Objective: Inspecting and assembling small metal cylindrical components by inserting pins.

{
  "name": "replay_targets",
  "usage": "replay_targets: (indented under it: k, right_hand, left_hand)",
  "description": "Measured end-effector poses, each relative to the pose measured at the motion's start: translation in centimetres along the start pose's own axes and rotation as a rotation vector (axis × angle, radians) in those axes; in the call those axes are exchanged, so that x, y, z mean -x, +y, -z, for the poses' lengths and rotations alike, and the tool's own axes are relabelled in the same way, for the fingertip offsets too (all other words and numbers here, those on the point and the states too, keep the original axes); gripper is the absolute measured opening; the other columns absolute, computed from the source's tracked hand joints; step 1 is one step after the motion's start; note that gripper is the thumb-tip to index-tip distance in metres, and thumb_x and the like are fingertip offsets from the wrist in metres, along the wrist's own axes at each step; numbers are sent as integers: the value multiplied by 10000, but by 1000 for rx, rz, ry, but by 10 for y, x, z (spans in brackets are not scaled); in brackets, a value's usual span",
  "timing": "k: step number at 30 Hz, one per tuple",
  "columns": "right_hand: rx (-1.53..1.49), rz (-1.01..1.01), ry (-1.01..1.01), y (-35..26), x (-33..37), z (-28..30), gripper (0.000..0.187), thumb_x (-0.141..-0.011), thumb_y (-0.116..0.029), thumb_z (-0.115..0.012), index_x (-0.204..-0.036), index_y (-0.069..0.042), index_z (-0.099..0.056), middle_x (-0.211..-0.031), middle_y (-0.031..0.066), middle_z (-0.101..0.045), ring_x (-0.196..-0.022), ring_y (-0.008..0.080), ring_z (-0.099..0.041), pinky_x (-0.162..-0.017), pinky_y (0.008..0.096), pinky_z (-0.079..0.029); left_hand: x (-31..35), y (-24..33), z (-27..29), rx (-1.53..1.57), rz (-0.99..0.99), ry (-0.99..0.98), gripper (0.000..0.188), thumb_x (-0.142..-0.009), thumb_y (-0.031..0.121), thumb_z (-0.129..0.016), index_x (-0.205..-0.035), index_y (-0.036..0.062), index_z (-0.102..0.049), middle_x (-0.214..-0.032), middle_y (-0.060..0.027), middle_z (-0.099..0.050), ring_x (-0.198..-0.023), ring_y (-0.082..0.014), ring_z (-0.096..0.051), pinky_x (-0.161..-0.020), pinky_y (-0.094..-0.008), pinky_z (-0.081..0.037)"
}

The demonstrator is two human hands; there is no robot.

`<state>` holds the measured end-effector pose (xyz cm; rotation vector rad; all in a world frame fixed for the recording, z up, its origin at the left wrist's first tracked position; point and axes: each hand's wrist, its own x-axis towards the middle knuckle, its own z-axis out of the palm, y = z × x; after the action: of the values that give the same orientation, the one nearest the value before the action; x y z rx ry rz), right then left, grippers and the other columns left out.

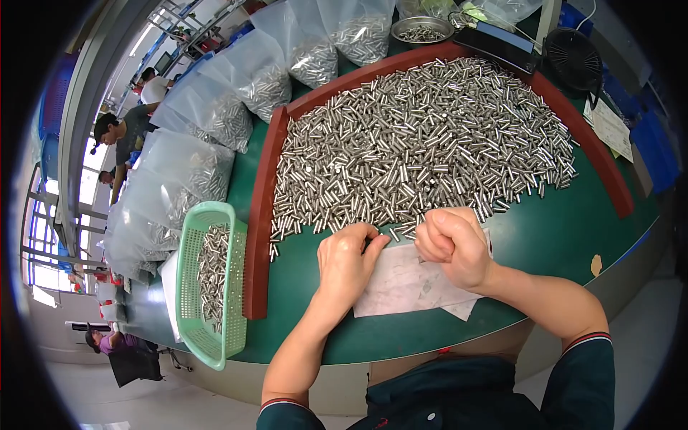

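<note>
A wide heap of small shiny metal pins [423, 136] covers the table in front of me. At its near edge is my left hand [345, 264], fingers curled and thumb close to the forefinger; whatever it may hold is hidden. My right hand [459, 247] is closed in a fist just above a pale, stained cloth [401, 283], and I cannot see what is inside it. A few loose pins [395, 234] lie between the two hands, beside the left thumb tip.
Dark red wooden strips [261, 222] border the heap. A green plastic basket [235, 287] holding pins stands at the left. Several clear bags [269, 72] of pins line the back left. A metal bowl [423, 30], a phone [497, 49] and a black fan [573, 59] sit at the back.
</note>
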<state>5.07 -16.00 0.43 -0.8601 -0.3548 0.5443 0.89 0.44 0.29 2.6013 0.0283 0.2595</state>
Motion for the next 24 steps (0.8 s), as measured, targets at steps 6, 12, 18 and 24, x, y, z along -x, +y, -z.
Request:
replay_targets:
  k: [6,12,18,24]
  right_hand:
    - [-9,-2,19,0,0,-1,396,-845,-212,-376,-479,-89,-286,-419,2,-276,-394,92,-207,-405,248,-192]
    - [-30,-9,26,-1,-2,0,398,-850,-209,-368,-479,-90,-287,-419,2,-276,-394,94,-209,-405,250,-194]
    - [-18,-20,40,-2,-2,1,402,-853,-214,-364,-478,-91,-288,-418,3,-279,-394,93,-210,-405,250,-194]
    - [-25,-21,41,-2,-2,0,397,-848,-212,-370,-478,-91,-290,-418,3,-280,-394,92,-211,-406,250,-195]
  left_hand:
    - [3,-6,10,852,356,-191,105,-808,96,-562,-789,-6,-578,-592,4,-523,-468,-43,-404,-442,-171,-313]
    - [2,-18,8,1537,568,-441,63,-832,86,-521,-868,38,-540,-738,-91,-589,-469,-40,-364,-434,-163,-291]
    - [3,-18,8,1433,497,-498,149,-824,63,-540,-960,3,-558,-766,-91,-603,-519,-47,-375,-474,-162,-310]
    - [5,-19,7,1409,478,-510,158,-833,65,-528,-971,-3,-563,-798,-96,-609,-521,-48,-366,-480,-159,-319]
